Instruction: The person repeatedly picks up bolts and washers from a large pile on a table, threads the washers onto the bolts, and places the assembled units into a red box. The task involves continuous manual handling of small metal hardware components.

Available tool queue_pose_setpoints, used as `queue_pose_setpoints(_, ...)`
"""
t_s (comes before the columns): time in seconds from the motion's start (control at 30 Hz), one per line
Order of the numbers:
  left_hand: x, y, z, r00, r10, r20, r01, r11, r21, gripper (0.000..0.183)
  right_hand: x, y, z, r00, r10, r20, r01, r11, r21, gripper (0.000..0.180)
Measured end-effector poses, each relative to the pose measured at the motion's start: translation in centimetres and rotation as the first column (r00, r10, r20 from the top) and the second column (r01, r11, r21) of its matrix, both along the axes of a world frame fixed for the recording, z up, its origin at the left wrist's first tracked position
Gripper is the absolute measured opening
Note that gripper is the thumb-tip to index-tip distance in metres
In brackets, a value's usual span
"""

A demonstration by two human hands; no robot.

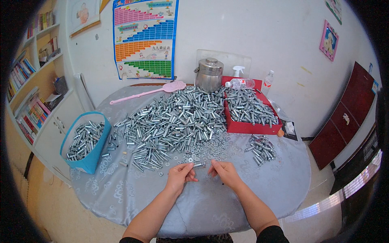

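Near the table's front middle, my left hand (pixel 181 176) has thumb and forefinger pinched at one end of a metal bolt (pixel 199 165), which points toward my right hand. A flat washer (pixel 190 159) shows just beyond the left fingertips. My right hand (pixel 225 173) is a short way to the right, thumb and fingers drawn together; whether a small part sits between them is too small to tell. Loose washers and nuts (pixel 217 145) are scattered just beyond both hands. Behind them rises a large heap of metal sleeves and bolts (pixel 179 121).
A blue fabric bin (pixel 101 144) of metal parts stands left. A red box (pixel 253 129) of bolts is at the right, with a small bolt pile (pixel 262 149) before it. Farther back are a pink fly swatter (pixel 139 95), a steel pot (pixel 209 76) and plastic bottles (pixel 246 83).
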State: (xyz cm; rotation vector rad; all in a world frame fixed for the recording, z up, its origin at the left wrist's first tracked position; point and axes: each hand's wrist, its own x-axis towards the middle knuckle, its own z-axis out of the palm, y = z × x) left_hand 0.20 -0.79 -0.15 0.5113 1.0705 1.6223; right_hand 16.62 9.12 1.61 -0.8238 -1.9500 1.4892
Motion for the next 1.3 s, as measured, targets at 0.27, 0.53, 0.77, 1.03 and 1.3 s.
queue_pose_setpoints(0.27, -0.2, 0.0, -0.3, 1.0, 0.0, 0.021, -0.001, 1.0, 0.02, 0.018, -0.2, -0.3, 0.5, 0.995, 0.065, -0.073, -0.07, 0.994, -0.078, 0.033)
queue_pose_setpoints(0.53, 0.1, 0.1, 0.1, 1.0, -0.002, -0.001, 0.002, 1.0, 0.009, 0.016, -0.5, -0.8, 1.4, 0.993, -0.01, -0.116, 0.016, 0.998, 0.053, 0.028)
queue_pose_setpoints(0.77, 0.8, -0.1, 0.5, 0.988, -0.033, -0.148, 0.035, 0.999, 0.013, 0.018, -0.6, -0.7, 1.0, 0.997, 0.05, -0.054, -0.037, 0.978, 0.206, 0.019)
queue_pose_setpoints(1.03, 0.0, -0.2, 1.4, 0.995, -0.018, -0.103, 0.023, 0.998, 0.051, 0.02, 1.8, 3.9, 1.0, 0.962, -0.273, -0.031, 0.246, 0.805, 0.54, 0.015)
queue_pose_setpoints(1.3, -2.7, 0.3, 0.5, 0.934, 0.224, -0.28, -0.215, 0.975, 0.06, 0.014, 10.0, 13.3, 1.0, 0.658, -0.752, -0.035, 0.449, 0.355, 0.82, 0.012)
